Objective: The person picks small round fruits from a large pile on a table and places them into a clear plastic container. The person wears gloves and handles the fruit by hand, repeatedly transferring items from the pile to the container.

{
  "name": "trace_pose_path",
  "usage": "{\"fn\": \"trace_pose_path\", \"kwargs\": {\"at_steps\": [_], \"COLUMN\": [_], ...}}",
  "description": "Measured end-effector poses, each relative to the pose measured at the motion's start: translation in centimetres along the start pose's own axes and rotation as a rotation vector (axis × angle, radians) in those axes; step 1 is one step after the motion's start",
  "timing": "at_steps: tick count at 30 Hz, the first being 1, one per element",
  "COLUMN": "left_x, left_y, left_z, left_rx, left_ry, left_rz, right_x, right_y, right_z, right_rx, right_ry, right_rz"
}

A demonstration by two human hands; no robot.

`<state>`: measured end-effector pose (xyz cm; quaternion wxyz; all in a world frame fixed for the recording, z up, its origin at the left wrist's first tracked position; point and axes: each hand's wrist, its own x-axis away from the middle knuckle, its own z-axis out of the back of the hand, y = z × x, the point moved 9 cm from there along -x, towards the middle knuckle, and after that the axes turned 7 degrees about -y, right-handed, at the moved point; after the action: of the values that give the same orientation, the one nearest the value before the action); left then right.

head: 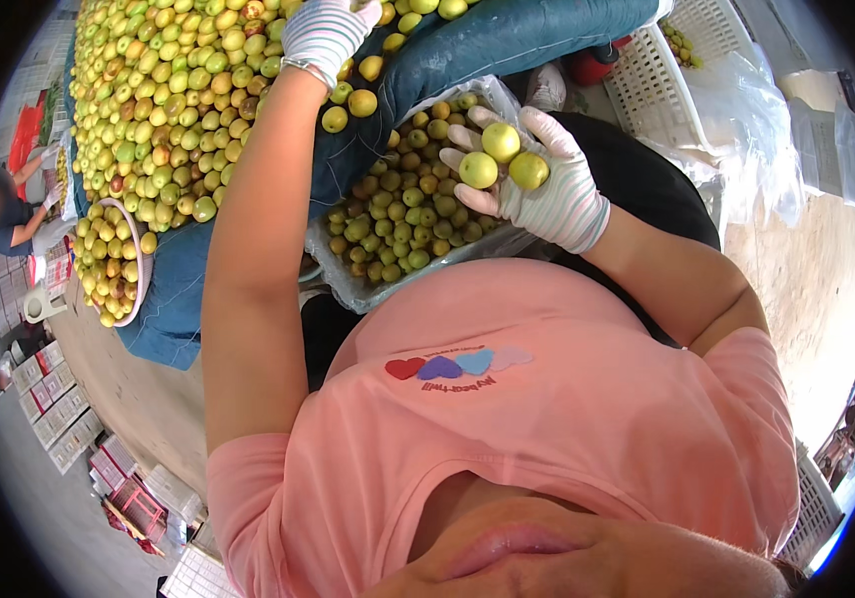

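Note:
Three yellow-green jujubes point(500, 142) rest on the upturned palm and fingers of my right hand point(547, 187), which wears a white striped glove. Directly below it is a plastic-lined crate point(356, 288), holding many browner jujubes point(405, 217). My left hand point(326, 37), in a matching glove, reaches over a large heap of jujubes point(188, 82) at the top edge. Its fingertips are partly cut off by the frame, so whether it grips a fruit cannot be told. A few loose jujubes point(361, 103) lie beside its wrist on blue quilted cloth point(487, 45).
A pink-rimmed basket of jujubes point(109, 261) stands at the heap's left corner. On the right are a white plastic crate point(651, 90) and clear plastic sheeting point(760, 142). Another person point(12, 209) sits at far left, near stacked boxes point(57, 404).

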<state>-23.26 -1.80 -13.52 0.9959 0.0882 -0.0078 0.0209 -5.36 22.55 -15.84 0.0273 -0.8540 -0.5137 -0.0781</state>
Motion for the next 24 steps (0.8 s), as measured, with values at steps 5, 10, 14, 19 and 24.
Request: {"fn": "trace_pose_path", "kwargs": {"at_steps": [5, 10, 14, 19, 24], "left_x": [0.3, 0.4, 4.4, 6.3, 1.8], "left_y": [5.4, -0.1, 1.6, 5.1, 9.5], "left_z": [1.3, -1.4, -2.7, -1.1, 1.3], "left_rx": [-0.134, 0.4, 1.698, 1.356, -0.063], "left_ry": [-0.418, -0.178, -0.243, -0.021, -0.356], "left_rz": [0.36, 0.223, 0.195, 0.21, 0.093], "right_x": [-0.3, -0.5, -0.5, -0.9, -0.9], "right_y": [-0.9, -1.3, -2.7, -2.4, -2.5], "right_z": [0.3, -0.5, -0.3, 0.1, 0.6], "right_rx": [0.001, 0.016, -0.046, -0.091, -0.11], "right_ry": [0.017, -0.027, -0.008, -0.022, -0.05], "right_rz": [0.022, 0.028, 0.108, 0.098, 0.082]}}
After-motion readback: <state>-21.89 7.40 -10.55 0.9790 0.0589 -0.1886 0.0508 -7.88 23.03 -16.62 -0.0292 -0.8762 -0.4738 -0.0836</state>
